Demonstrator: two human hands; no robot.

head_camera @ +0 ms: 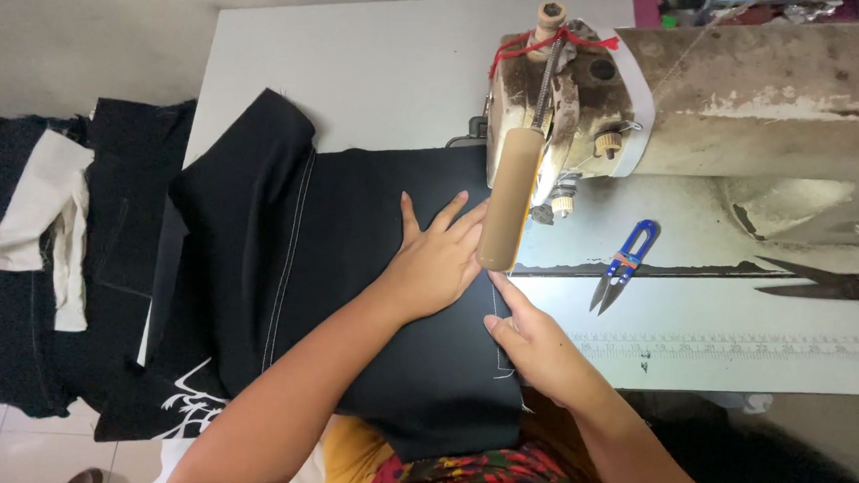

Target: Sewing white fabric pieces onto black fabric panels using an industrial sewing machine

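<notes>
Left hand (435,261) spread flat, fingers apart, palm pressing down on the black fabric panel (350,267); nothing gripped, only held down. Right hand (532,343) just beside it, toward the body, thumb and fingertips closed lightly on the panel's near right edge, where a line of white stitching (497,323) runs along the hem. Whether truly pinching or only pressing there: cannot tell.

Directly ahead of both hands, close past the left fingertips: head of an old, worn industrial sewing machine (652,106), tan guard lever (506,197) hanging down in front of the needle area. Needle itself hidden behind that lever.

Fabric lying across the white machine table (380,63), draped off the edge nearest the body and bunched to the far side of the left hand, with two parallel white seam lines (286,263) running its length.

Likely soft, limp, fairly light woven cloth; prone to sliding on the smooth tabletop and to wrinkling if tugged. Best controlled flat under the palm, edge guided between fingertips close to the stitch line.

Outward from the right hand: blue-handled thread snips (624,266), then black shears (834,285) farther out. More dark cloth pieces (15,298) well beyond the left hand, with a white scrap (44,212) on top.
</notes>
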